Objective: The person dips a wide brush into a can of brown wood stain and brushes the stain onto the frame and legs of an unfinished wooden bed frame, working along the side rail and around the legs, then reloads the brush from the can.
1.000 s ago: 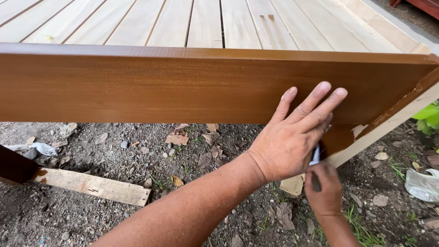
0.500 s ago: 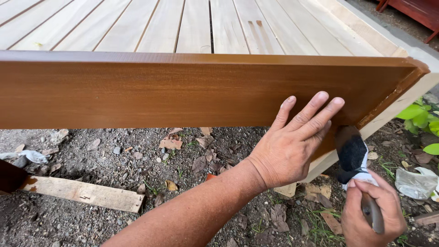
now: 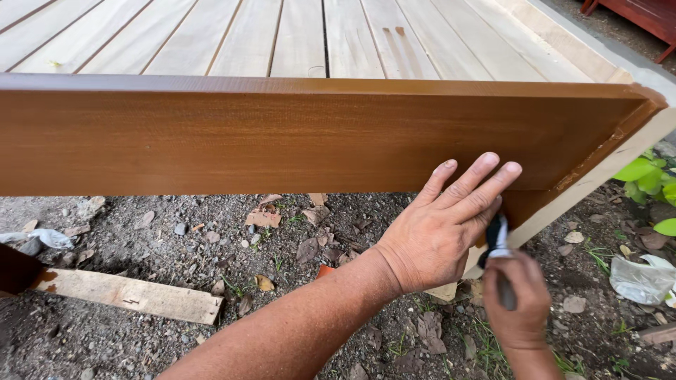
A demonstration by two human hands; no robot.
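A wide brown-stained board runs across the view, fixed to the edge of a pale slatted wooden platform. My left hand lies flat against the board's lower right part, fingers spread slightly. Just below and to its right, my right hand grips a paintbrush with a dark head. The brush head is tucked up behind my left fingers, near the board's unstained lower corner. The bristle tip is hidden.
Under the board is bare dirt with stones and dry leaves. A loose plank lies at lower left, a crumpled plastic bag at right, green leaves at the far right, a red object at top right.
My right hand has brought the brush up and left, from the open space at the right to under my left fingers. The left hand has stayed on the board.
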